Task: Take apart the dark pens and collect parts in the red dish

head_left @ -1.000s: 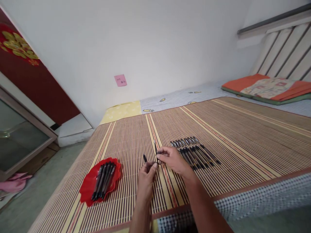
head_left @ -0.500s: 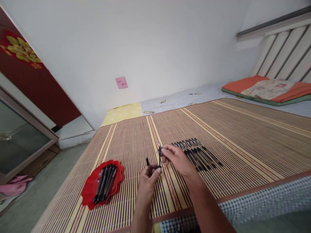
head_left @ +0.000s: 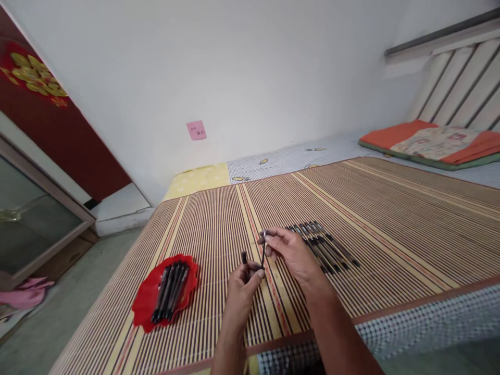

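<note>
My left hand (head_left: 241, 287) is closed round a short dark pen cap (head_left: 244, 257) that sticks up from its fingers. My right hand (head_left: 291, 253) pinches a thin dark pen (head_left: 263, 251) near its top, and the pen's lower end meets my left fingertips. Both hands hover just above a striped bamboo mat (head_left: 390, 219). A row of several dark pens (head_left: 326, 247) lies on the mat just right of my right hand. A red plate (head_left: 145, 302) with several more dark pens sits to the left of my left hand.
The mat covers a bed with a checked sheet (head_left: 425, 323) at the near edge. An orange folded blanket (head_left: 433, 143) lies at the far right by a slatted headboard (head_left: 461, 83). A pink note (head_left: 196, 129) sticks on the white wall. A glass-fronted cabinet (head_left: 31, 219) stands left.
My right hand has tilted the thin pen more upright and shifted slightly right. My left hand, still holding the cap, has followed it.
</note>
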Demonstrator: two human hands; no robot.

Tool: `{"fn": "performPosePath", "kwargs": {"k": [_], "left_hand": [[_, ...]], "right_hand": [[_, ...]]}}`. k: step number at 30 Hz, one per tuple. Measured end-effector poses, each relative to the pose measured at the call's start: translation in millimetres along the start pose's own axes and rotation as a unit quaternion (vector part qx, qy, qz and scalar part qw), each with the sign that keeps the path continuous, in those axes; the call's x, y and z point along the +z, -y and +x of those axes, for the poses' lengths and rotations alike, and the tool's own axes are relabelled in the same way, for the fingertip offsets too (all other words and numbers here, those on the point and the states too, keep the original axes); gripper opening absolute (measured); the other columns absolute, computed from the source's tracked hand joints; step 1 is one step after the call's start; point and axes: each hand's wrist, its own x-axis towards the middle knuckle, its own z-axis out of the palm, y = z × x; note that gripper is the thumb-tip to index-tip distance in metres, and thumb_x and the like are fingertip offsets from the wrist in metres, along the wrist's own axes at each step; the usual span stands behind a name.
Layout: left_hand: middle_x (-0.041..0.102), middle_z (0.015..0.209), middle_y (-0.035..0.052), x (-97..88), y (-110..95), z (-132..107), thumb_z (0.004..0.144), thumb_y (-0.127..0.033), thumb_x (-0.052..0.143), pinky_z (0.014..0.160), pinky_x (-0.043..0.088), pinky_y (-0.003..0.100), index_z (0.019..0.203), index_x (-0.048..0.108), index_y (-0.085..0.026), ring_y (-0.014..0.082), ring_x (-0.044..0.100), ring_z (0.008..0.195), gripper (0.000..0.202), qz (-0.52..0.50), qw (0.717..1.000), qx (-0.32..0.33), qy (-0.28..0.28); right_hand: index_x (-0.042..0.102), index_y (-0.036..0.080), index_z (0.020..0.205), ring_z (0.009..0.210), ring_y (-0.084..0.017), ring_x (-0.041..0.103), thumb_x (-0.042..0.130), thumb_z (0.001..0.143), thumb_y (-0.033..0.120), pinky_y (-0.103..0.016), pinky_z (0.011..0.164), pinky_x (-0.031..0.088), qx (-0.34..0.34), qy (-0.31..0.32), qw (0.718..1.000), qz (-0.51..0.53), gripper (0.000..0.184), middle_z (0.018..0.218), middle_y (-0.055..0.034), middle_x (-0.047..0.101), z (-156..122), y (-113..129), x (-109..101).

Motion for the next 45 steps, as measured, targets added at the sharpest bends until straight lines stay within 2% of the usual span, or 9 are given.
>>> {"fn": "performPosePath", "kwargs": {"k": [4, 9, 11, 15, 21, 31, 39, 45], "left_hand": [[0.062, 0.080, 0.0022, -2.0, 2.0, -0.6, 0.075, -0.053, 0.080, 0.069, 0.042, 0.024, 0.090, 0.071, -0.017, 0.0147, 0.052, 0.073, 0.040, 0.020, 1.000, 0.005, 0.018], [0.068, 0.087, 0.0089, -5.3, 5.3, -0.8, 0.094, -0.067, 0.050, 0.066, 0.042, 0.026, 0.112, 0.073, -0.014, 0.0156, 0.051, 0.069, 0.060, 0.034, 0.999, 0.028, 0.024], [0.069, 0.089, 0.0094, -5.2, 4.3, -1.4, 0.095, -0.066, 0.050, 0.068, 0.042, 0.027, 0.113, 0.073, -0.015, 0.0167, 0.052, 0.071, 0.059, 0.050, 0.997, 0.042, 0.028], [0.065, 0.080, 0.0057, -3.1, -1.3, -3.1, 0.095, -0.062, 0.052, 0.065, 0.039, 0.026, 0.111, 0.075, -0.017, 0.0167, 0.049, 0.068, 0.053, 0.100, 0.992, 0.065, 0.044], [0.064, 0.076, 0.0047, -0.2, -7.5, -4.3, 0.094, -0.063, 0.054, 0.064, 0.038, 0.026, 0.109, 0.076, -0.018, 0.0183, 0.050, 0.068, 0.052, 0.119, 0.989, 0.059, 0.061], [0.064, 0.081, 0.0053, -3.0, -6.3, -4.1, 0.098, -0.057, 0.050, 0.069, 0.039, 0.027, 0.116, 0.075, -0.019, 0.0195, 0.051, 0.073, 0.049, 0.145, 0.985, 0.070, 0.068], [0.064, 0.081, 0.0057, 0.8, -11.5, -6.3, 0.098, -0.053, 0.050, 0.074, 0.041, 0.028, 0.115, 0.077, -0.023, 0.0217, 0.054, 0.076, 0.044, 0.186, 0.976, 0.099, 0.051], [0.069, 0.088, 0.0067, -2.7, -8.7, -6.3, 0.100, -0.049, 0.049, 0.075, 0.042, 0.028, 0.120, 0.075, -0.022, 0.0216, 0.059, 0.081, 0.042, 0.204, 0.970, 0.106, 0.073]], "right_hand": [[0.072, 0.017, 0.091, 0.061, -0.010, 0.061, 0.081, 0.077, 0.040, -0.021, 0.054, 0.048, -0.005, -0.015, 1.000, 0.014, 0.029, 0.081, -0.0034, 0.073, 0.2, 2.0, 0.9], [0.069, 0.018, 0.088, 0.060, -0.010, 0.060, 0.084, 0.075, 0.040, -0.024, 0.058, 0.053, -0.034, -0.065, 0.995, 0.066, 0.030, 0.081, -0.0023, 0.072, -3.1, 12.2, 4.1], [0.068, 0.018, 0.089, 0.061, -0.010, 0.061, 0.083, 0.076, 0.038, -0.025, 0.060, 0.054, -0.054, -0.096, 0.990, 0.090, 0.029, 0.082, -0.0021, 0.072, -5.6, 18.2, 5.8], [0.067, 0.020, 0.090, 0.065, -0.011, 0.062, 0.082, 0.077, 0.035, -0.025, 0.063, 0.055, -0.106, -0.156, 0.974, 0.125, 0.025, 0.085, -0.0021, 0.072, -9.8, 27.6, 8.3], [0.065, 0.021, 0.092, 0.066, -0.012, 0.062, 0.076, 0.083, 0.036, -0.028, 0.064, 0.056, -0.159, -0.208, 0.960, 0.099, 0.021, 0.086, -0.0027, 0.071, -11.7, 32.3, 10.0], [0.066, 0.020, 0.094, 0.068, -0.012, 0.063, 0.074, 0.087, 0.035, -0.028, 0.065, 0.055, -0.166, -0.194, 0.966, 0.047, 0.019, 0.090, -0.0037, 0.072, -13.2, 31.7, 8.1], [0.068, 0.021, 0.101, 0.068, -0.012, 0.064, 0.072, 0.091, 0.036, -0.029, 0.069, 0.057, -0.186, -0.170, 0.968, -0.009, 0.019, 0.097, -0.0043, 0.073, -15.7, 31.1, 3.7], [0.067, 0.020, 0.096, 0.066, -0.011, 0.062, 0.074, 0.088, 0.034, -0.027, 0.065, 0.056, -0.181, -0.181, 0.966, 0.034, 0.017, 0.091, -0.0029, 0.071, -14.7, 32.6, 3.1]]}}
